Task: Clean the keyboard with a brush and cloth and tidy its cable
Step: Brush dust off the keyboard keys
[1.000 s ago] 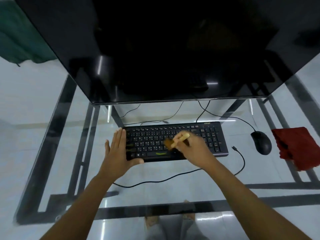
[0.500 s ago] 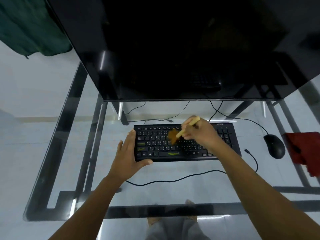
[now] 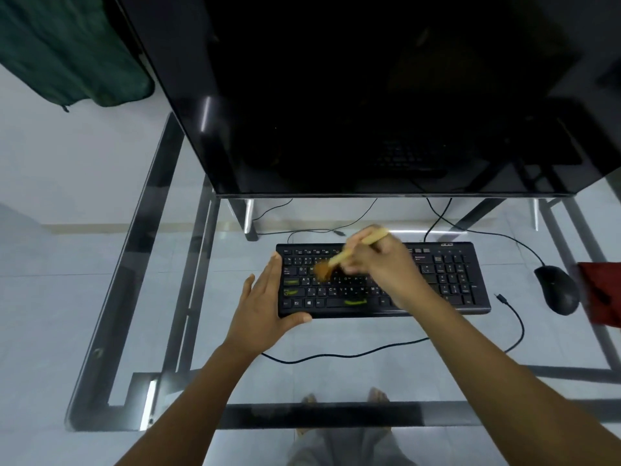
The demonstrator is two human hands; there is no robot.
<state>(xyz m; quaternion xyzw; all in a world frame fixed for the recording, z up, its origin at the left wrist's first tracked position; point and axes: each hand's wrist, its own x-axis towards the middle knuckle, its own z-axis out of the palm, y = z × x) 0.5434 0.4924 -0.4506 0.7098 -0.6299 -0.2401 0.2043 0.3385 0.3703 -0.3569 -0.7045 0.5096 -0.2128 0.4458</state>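
The right hand (image 3: pixel 383 264) grips a wooden-handled brush (image 3: pixel 339 258) on the black keyboard (image 3: pixel 447 280); the left hand (image 3: pixel 263 309), fingers straight, braces the keyboard's left end.

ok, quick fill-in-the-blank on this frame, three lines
1. The right hand holds a ____ over the keyboard.
2. The left hand rests against the keyboard's ____ end.
3. The mouse lies between the keyboard and a ____ cloth.
Missing words: brush; left; red.
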